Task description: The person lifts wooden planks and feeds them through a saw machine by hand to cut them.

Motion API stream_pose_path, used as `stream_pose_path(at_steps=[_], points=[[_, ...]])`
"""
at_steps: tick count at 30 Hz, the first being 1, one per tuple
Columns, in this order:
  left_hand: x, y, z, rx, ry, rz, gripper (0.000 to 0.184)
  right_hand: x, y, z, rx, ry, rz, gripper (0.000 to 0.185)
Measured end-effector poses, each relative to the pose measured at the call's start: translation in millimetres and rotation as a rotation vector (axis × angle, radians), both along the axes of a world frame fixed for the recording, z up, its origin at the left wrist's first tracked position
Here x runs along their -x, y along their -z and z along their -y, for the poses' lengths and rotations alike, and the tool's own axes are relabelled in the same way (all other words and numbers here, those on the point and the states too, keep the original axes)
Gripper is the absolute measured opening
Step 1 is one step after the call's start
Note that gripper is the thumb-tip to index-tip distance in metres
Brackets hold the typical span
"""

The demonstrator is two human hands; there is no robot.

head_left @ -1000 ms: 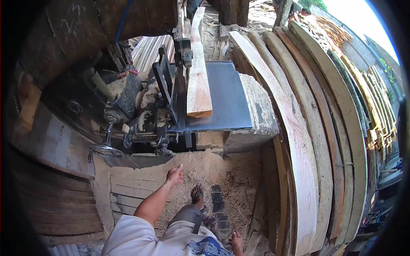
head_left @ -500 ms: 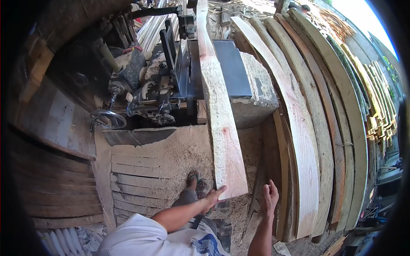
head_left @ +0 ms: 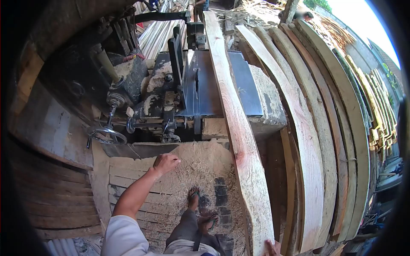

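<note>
A long wooden board (head_left: pixel 241 145) with a pale, rough face and reddish patches lies lengthwise over the right part of the saw's dark metal table (head_left: pixel 213 94). Its near end reaches down beside my body. At that end my right hand (head_left: pixel 272 248) grips the board, thumb on top; most of the fingers are hidden or cut off by the frame edge. My left hand (head_left: pixel 166 163) is off the board, held above the sawdust-covered floor with its fingers curled and nothing visible in them. The upright black fence (head_left: pixel 175 70) stands left of the board.
Several long curved planks (head_left: pixel 299 115) lean in a row on the right. A handwheel (head_left: pixel 106 134) sticks out from the machine at left. Sawdust (head_left: pixel 192 164) covers the slatted floor around my feet. Two other people are partly visible at the far end.
The board has come back toward me and shifted right. My left hand has let go of its end and swung left; my right hand, free before, now grips the near end.
</note>
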State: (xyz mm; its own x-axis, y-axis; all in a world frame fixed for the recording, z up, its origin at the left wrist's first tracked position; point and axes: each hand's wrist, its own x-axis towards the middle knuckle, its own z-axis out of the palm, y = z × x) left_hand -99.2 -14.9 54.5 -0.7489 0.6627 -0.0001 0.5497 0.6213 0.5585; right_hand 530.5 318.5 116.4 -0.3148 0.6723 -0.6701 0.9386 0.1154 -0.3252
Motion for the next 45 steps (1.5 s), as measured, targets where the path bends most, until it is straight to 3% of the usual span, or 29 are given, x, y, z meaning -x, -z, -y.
stream_pose_path(at_steps=[3,5,7,8,9,11,13,15,21,24,28,31,32,35,45], points=[[97.3,-3.9,-9.2,0.002,0.357,-0.387,0.027,-64.3,54.1,-9.6,0.116,0.052,0.05,0.062],[139.5,-13.9,-21.6,0.047,0.553,-0.566,0.033,-50.5,36.7,-7.0,0.05,0.007,0.12,0.058],[168.4,-11.4,-36.2,0.174,0.664,-0.594,0.038,-57.3,67.4,-17.6,0.096,0.106,-0.139,0.06],[176.6,-3.2,-38.5,0.24,0.708,-0.588,0.041,-44.0,72.0,-18.4,0.005,0.153,-0.212,0.067],[186.4,10.2,-41.8,0.245,0.755,-0.597,0.046,2.1,51.5,-13.1,-0.08,0.189,-0.273,0.086],[198.9,31.1,-44.3,0.236,0.798,-0.668,0.043,36.8,59.8,-17.6,-0.154,0.177,-0.107,0.085],[197.5,50.8,-50.9,0.04,0.6,-0.769,0.039,44.2,69.4,-23.3,-0.204,0.141,-0.036,0.085],[187.2,56.5,-69.0,-0.139,-0.005,-0.667,0.034,22.1,92.6,-24.2,-0.247,0.208,-0.082,0.084],[153.6,71.0,-61.9,-0.743,-0.885,-0.641,0.028,12.9,99.7,-24.2,-0.282,0.219,-0.191,0.08],[124.7,134.0,-43.1,-0.465,-0.87,-0.427,0.023,-11.0,113.8,-34.2,-0.239,0.201,-0.18,0.078],[134.9,159.1,-33.3,-0.681,-1.033,0.276,0.011,57.5,65.0,-9.6,-0.238,0.171,-0.222,0.075],[141.8,151.5,-29.2,-1.076,-1.24,0.833,0.01,47.7,70.1,-14.0,-0.259,0.157,-0.158,0.085],[146.2,170.4,-19.9,-1.135,-1.198,0.996,0.013,44.8,72.9,-13.6,-0.275,0.173,-0.156,0.086],[147.3,166.3,-21.1,-1.188,-1.153,1.199,0.022,51.0,69.1,-12.2,-0.268,0.17,-0.193,0.087],[144.0,151.1,-29.7,-1.209,-1.15,1.243,0.029,46.0,69.8,-14.1,-0.294,0.16,-0.124,0.09]])
